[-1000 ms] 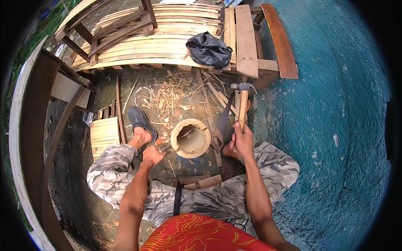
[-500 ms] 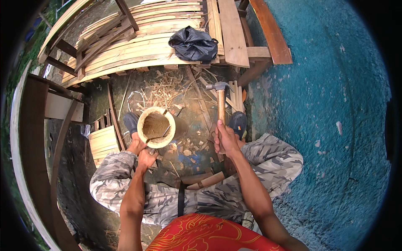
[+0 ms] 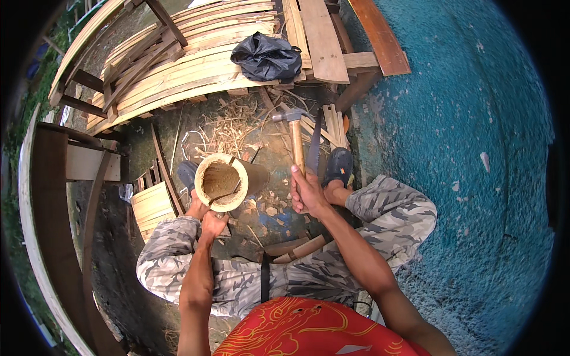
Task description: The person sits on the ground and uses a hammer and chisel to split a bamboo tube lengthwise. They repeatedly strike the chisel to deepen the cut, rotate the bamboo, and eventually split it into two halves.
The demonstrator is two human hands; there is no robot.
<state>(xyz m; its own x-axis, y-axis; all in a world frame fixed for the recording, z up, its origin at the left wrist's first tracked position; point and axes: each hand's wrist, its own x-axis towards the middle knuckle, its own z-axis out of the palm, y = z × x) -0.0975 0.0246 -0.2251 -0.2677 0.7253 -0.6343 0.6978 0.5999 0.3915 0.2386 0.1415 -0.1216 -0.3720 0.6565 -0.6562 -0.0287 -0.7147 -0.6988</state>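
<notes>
My right hand (image 3: 309,193) is closed round the wooden handle of a claw hammer (image 3: 297,139), which points away from me with its metal head at the far end. To its left, a hollow pale wooden cylinder (image 3: 256,178) leans with its open end toward me. Inside, its wall is rough, and a thin dark curved strip (image 3: 228,193) crosses the lower part of the opening. Just below the near rim my left hand (image 3: 214,225) is closed; what its fingers grip is mostly hidden. My feet rest on either side of the cylinder.
Curly wood shavings (image 3: 230,132) and chips litter the floor. A saw (image 3: 314,145) lies beside my right shoe (image 3: 339,166). Beyond, a slatted bench (image 3: 178,65) carries a black plastic bag (image 3: 266,57). A rough blue wall (image 3: 469,154) bounds the right; wooden furniture (image 3: 50,207) stands left.
The hammer has shifted left, with its head slightly tilted, and the saw blade now shows to its right. My left hand stays by the cylinder's rim. The whole view has moved slightly.
</notes>
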